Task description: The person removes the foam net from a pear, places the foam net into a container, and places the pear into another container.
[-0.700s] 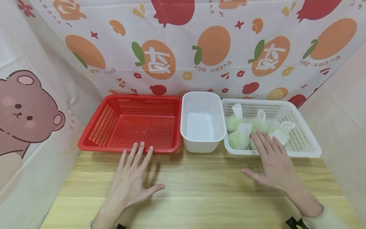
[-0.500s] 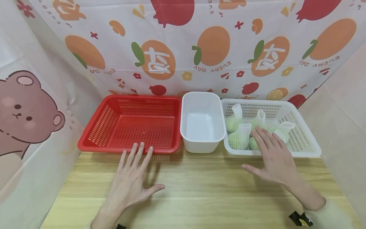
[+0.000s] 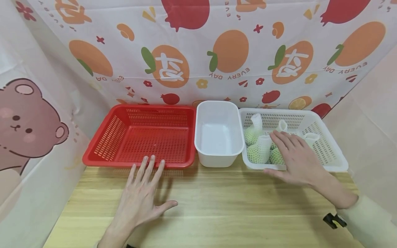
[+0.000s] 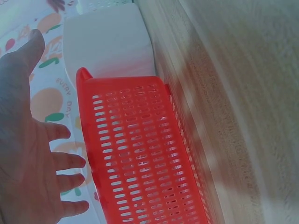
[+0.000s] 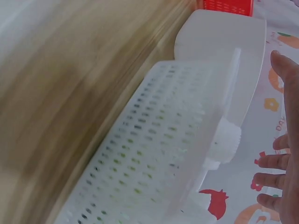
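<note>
My left hand point(image 3: 139, 199) lies with spread, straight fingers at the front rim of a red basket point(image 3: 89, 156), holding nothing. Over the front of a white basket point(image 3: 336, 151) hovers my right hand point(image 3: 296, 162), fingers extended, also without anything in its grasp. Inside that basket sit several round green fruits in white foam net sleeves, such as the front-left netted fruit point(image 3: 258, 151). Some of them are partly hidden behind the right hand. In the right wrist view, a netted sleeve end point(image 5: 224, 142) pokes above the basket rim, apart from the fingers.
Between the two baskets stands a deep white plastic bin point(image 3: 220, 160). All three containers sit at the back of a wooden table point(image 3: 211, 206). A fruit-print cloth point(image 3: 201, 65) hangs behind them, and a cloth with a bear print point(image 3: 31, 120) hangs at the left.
My right hand has moved forward, farther over the white basket and its netted fruits. My left hand stays in place. The head view has shifted slightly.
</note>
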{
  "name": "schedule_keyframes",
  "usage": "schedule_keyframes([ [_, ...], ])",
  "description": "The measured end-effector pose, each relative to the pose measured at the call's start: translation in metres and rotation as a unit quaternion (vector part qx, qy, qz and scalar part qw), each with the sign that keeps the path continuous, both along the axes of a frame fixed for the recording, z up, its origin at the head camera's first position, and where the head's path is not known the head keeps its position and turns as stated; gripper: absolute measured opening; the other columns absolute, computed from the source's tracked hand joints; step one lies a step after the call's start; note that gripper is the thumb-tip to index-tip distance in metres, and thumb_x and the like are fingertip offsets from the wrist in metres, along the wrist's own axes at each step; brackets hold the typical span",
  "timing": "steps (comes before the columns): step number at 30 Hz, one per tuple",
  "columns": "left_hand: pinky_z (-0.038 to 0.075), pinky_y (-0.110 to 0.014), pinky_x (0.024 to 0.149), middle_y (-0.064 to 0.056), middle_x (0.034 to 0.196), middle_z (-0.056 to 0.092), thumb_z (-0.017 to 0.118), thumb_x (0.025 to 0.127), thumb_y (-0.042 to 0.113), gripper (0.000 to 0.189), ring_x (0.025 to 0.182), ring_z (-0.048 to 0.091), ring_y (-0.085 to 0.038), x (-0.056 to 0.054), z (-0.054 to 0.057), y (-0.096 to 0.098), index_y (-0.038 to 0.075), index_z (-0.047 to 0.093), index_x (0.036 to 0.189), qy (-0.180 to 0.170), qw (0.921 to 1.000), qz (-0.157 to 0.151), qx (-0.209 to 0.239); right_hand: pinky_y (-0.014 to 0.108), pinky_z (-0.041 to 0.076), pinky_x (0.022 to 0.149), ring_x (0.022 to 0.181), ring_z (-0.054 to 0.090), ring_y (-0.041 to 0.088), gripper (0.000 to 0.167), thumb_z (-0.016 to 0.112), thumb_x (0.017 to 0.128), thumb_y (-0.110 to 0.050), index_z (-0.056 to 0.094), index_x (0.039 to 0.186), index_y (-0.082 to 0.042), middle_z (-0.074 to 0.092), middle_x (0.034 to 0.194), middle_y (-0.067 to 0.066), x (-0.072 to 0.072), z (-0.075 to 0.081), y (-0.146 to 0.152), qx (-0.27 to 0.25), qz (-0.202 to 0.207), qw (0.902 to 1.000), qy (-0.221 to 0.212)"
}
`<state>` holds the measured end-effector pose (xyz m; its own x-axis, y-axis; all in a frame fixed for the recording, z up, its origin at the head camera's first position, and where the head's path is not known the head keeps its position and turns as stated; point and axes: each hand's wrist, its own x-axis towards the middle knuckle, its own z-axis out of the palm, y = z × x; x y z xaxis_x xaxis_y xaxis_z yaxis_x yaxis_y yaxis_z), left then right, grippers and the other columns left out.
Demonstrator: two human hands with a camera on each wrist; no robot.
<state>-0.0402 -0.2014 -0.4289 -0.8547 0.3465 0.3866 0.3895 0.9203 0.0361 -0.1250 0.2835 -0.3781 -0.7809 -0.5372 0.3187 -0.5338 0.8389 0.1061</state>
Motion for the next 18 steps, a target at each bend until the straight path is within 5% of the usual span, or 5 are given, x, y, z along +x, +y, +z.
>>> schedule_keyframes([
  [8, 0.029, -0.065, 0.124, -0.023, 0.168, 0.038, 0.026, 0.085, 0.098, 0.117, 0.159, 0.030, -0.041, -0.001, -0.001, 0.001, 0.012, 0.038, 0.163, 0.005, 1.0000, -0.004, 0.002, 0.064, 0.044, 0.116, 0.140, 0.052, 0.044, 0.109, 0.075, 0.079, -0.072, 0.044, 0.157, -0.002, 0.055, 0.155, 0.021, -0.020, 0.006, 0.006, 0.032, 0.011, 0.9987, -0.038],
  [18, 0.027, -0.063, 0.126, -0.022, 0.169, 0.037, 0.026, 0.085, 0.098, 0.117, 0.160, 0.029, -0.041, 0.001, -0.003, 0.001, 0.014, 0.036, 0.165, -0.001, 1.0000, -0.002, -0.007, 0.064, 0.046, 0.115, 0.141, 0.054, 0.043, 0.104, 0.072, 0.081, -0.074, 0.048, 0.156, -0.006, 0.057, 0.153, 0.019, -0.045, 0.010, 0.016, 0.074, 0.018, 0.9943, -0.075],
])
